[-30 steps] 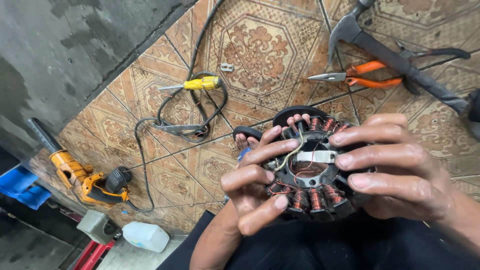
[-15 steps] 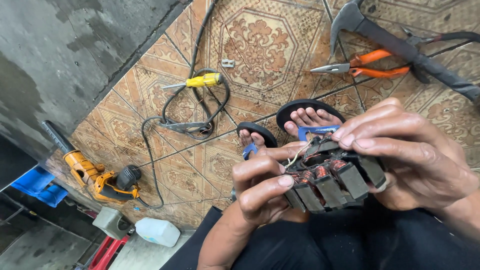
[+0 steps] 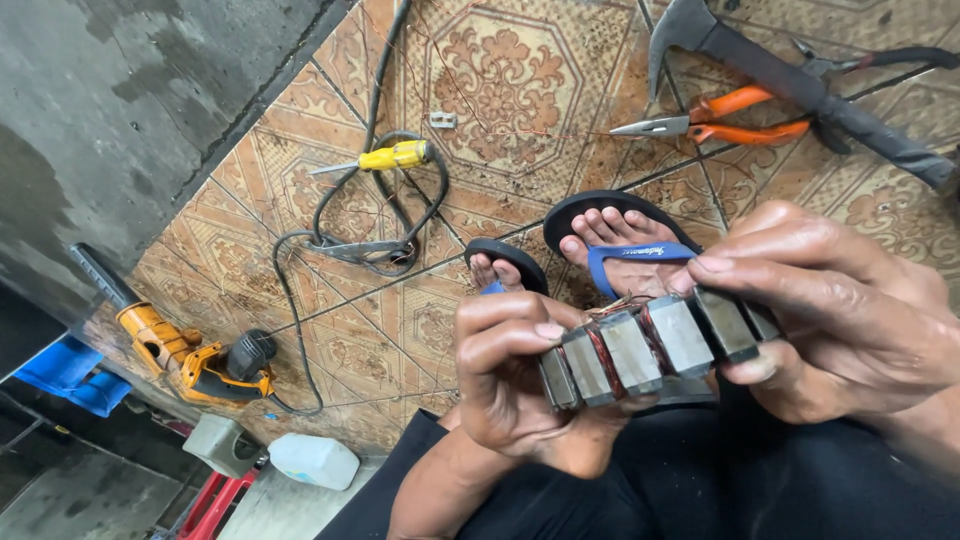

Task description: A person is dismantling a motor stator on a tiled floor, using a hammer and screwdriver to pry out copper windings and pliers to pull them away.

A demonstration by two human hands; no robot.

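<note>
The stator [image 3: 650,350] has tipped fully edge-on now, poles facing the camera, up from half tilted 0.5 s back. Left hand [image 3: 515,385] and right hand [image 3: 830,310] both clamp it by the ends, above the sandalled feet [image 3: 610,235].

A patterned tiled floor [image 3: 500,90] carries a yellow-handled screwdriver [image 3: 385,158] beside a looped black cable [image 3: 345,215], orange-handled pliers [image 3: 725,118] touching a dark hammer [image 3: 800,85], an orange power tool [image 3: 190,362], a white plastic jug [image 3: 315,460], and two sandalled feet [image 3: 600,235].
</note>
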